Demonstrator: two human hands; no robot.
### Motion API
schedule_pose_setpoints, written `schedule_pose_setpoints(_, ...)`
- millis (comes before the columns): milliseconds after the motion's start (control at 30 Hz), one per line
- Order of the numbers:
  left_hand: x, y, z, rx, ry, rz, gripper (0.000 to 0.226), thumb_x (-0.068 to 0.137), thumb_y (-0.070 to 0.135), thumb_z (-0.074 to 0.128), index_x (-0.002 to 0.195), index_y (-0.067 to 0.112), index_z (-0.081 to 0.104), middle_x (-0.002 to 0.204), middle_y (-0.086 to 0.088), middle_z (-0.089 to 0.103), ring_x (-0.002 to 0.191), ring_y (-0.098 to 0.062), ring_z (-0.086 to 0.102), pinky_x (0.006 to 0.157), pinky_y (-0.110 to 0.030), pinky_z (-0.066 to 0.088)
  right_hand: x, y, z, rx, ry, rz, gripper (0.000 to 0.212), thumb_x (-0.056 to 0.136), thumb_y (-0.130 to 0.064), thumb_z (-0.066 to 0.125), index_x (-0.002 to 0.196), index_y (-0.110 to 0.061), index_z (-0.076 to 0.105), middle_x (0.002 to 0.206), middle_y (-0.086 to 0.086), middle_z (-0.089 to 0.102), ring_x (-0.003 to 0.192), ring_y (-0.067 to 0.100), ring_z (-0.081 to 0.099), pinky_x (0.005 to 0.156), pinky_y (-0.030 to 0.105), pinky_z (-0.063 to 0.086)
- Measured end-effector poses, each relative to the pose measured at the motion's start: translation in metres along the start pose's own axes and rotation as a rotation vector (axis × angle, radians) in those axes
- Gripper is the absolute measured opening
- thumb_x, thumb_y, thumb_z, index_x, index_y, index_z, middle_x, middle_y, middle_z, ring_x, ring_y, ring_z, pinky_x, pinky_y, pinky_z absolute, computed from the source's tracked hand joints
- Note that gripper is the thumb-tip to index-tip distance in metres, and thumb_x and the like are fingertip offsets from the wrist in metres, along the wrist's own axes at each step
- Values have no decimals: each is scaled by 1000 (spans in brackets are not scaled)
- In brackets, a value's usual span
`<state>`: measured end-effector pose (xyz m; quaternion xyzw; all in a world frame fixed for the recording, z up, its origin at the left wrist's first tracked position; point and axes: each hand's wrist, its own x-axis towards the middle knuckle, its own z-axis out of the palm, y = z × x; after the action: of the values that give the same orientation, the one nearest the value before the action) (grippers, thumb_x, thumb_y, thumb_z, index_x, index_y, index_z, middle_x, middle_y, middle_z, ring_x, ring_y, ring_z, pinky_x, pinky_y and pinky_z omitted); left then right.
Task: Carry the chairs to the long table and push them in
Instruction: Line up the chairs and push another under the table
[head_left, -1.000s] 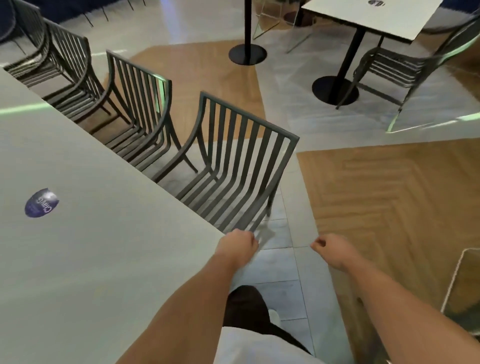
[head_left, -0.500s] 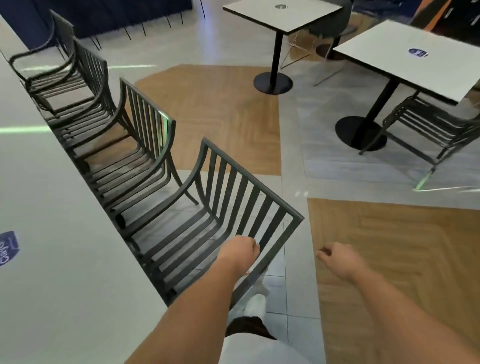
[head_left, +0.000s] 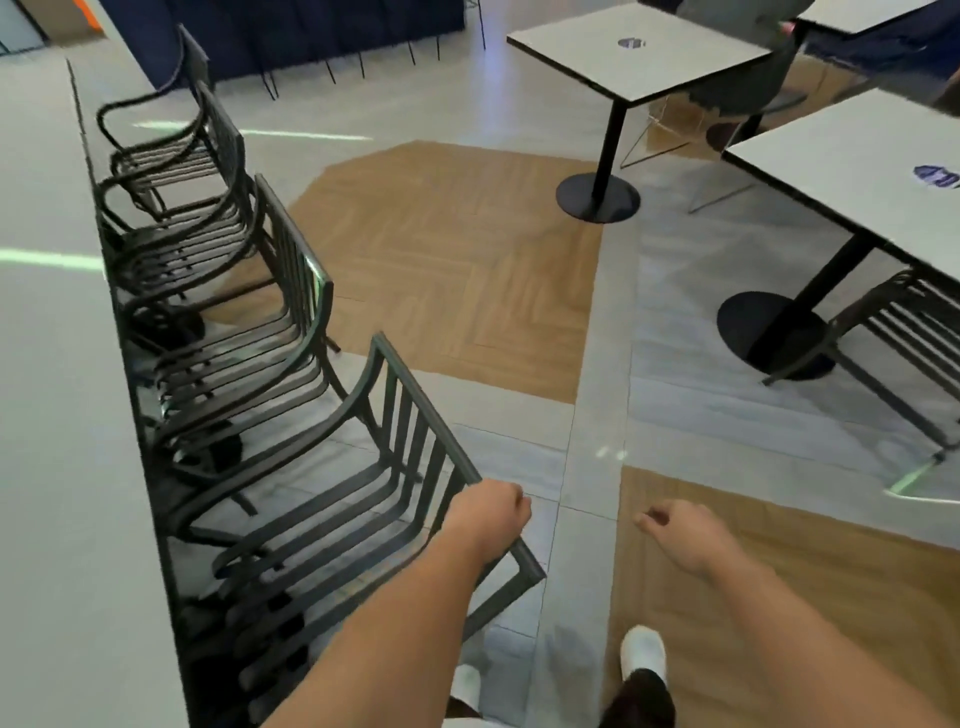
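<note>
Lining long table: four chairs.

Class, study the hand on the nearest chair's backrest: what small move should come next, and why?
Probably a short push toward the long table. The left hand grips the nearest chair's top rail, its seat only partly under the edge. The right hand hangs free and empty.

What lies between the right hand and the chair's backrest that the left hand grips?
Head view: only bare grey floor tile lies between right hand and chair backrest under left hand.
</note>
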<state>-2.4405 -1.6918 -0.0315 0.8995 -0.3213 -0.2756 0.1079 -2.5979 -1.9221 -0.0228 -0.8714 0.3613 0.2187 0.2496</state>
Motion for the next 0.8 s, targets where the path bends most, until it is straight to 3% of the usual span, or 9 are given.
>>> schedule_pose_setpoints(133,20,28,10,-61,51,-167,41,105,40,37,97,13,66,91,-9,69,82,-31,64,77,-41,56,50,28,-38,-111,-82,-91,36,104,-43,52,110,-15,73,93,-1,72,83,16,64,73,31,50)
schedule_pose_setpoints(300,30,63,23,-181,146,-356,42,105,43,39,95,12,67,82,-5,65,75,-27,60,64,-33,45,96,40,-80,-215,-154,-227,29,104,-47,50,111,-26,68,104,-4,70,94,16,63,81,32,49)
schedule_pose_setpoints(400,36,74,19,-241,209,-449,40,103,42,40,87,14,65,69,0,60,64,-22,56,56,-31,39,123,29,-98,-266,-168,-316,27,104,-48,50,107,-27,65,101,-5,70,89,12,63,74,30,48)
schedule_pose_setpoints(633,66,55,-10,-378,349,-607,38,102,42,44,78,16,59,71,-3,63,68,-25,62,62,-35,51,182,-49,-115,-360,-243,-495,34,104,-49,48,119,-24,67,100,-8,69,91,14,62,76,31,48)
schedule_pose_setpoints(800,84,11,-44,-570,497,-688,38,101,41,46,73,18,59,66,-5,62,65,-26,63,61,-37,52,217,-139,-120,-440,-261,-632,33,103,-48,49,114,-26,70,93,-9,68,90,16,62,76,33,50)
